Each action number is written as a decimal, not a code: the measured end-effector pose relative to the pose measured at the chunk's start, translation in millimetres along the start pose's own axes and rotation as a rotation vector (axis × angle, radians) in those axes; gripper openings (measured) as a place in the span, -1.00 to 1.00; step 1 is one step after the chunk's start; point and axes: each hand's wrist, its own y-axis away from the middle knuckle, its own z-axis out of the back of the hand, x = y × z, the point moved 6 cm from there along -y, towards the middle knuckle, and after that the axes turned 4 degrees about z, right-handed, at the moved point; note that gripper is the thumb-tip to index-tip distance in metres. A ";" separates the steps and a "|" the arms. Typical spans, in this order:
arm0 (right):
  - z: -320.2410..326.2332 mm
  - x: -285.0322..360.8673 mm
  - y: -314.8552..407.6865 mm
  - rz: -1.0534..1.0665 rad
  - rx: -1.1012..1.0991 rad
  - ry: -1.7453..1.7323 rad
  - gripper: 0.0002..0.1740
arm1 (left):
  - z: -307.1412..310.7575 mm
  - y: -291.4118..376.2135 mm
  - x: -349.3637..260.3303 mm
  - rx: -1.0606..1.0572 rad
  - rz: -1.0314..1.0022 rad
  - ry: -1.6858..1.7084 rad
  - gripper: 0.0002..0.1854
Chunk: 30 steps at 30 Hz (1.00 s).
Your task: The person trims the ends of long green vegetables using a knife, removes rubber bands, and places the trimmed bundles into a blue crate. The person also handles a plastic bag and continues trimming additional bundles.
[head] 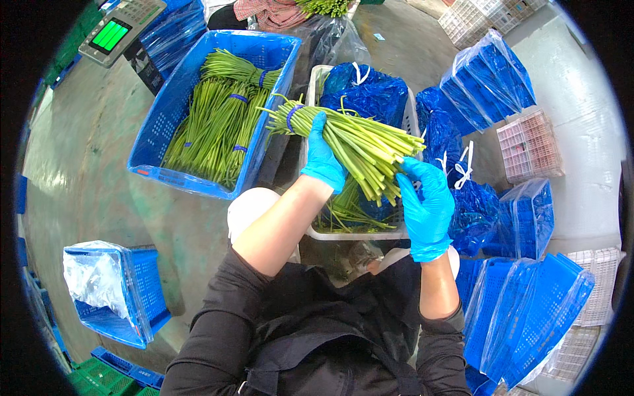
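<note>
My left hand [323,156], in a blue glove, is closed around a bundle of long green stems [364,146], probably garlic scapes. A purple band [292,119] circles the bundle near its left end. My right hand [427,203], gloved too, has thumb and fingers apart at the bundle's cut ends; whether it grips a stem is hard to tell. Below the bundle, a white crate [359,236] holds loose green stems [346,210] and blue plastic bags [369,94]. Left of it, a blue crate [136,158] contains several banded green bundles [213,123].
A digital scale display [111,37] stands at upper left. Tied blue bags [475,213] and wrapped blue crates [525,312] line the right side. Another blue crate [148,292] sits on the floor at lower left. Beyond the white crate are clear plastic [342,44] and more green stems [324,6].
</note>
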 end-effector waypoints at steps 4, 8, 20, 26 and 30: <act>-0.4 3.6 -1.5 0.123 0.012 0.200 -0.66 | 4.6 -4.7 -2.6 -0.015 -0.021 -0.026 -0.37; -3.4 13.1 -5.5 0.254 0.048 0.351 -0.73 | 5.2 -2.7 -0.7 -0.012 -0.017 -0.030 -0.36; -33.6 -17.1 -6.3 0.336 0.294 0.552 -0.88 | 5.0 -1.5 -7.1 -0.006 -0.149 -0.055 -0.47; -38.3 -25.4 -0.2 0.327 0.380 0.463 -0.65 | 6.2 0.8 -12.0 -0.003 -0.162 -0.090 -0.51; -37.1 -23.2 -4.7 0.367 0.388 0.483 -0.58 | 8.0 -3.5 -11.4 -0.027 -0.128 -0.090 -0.49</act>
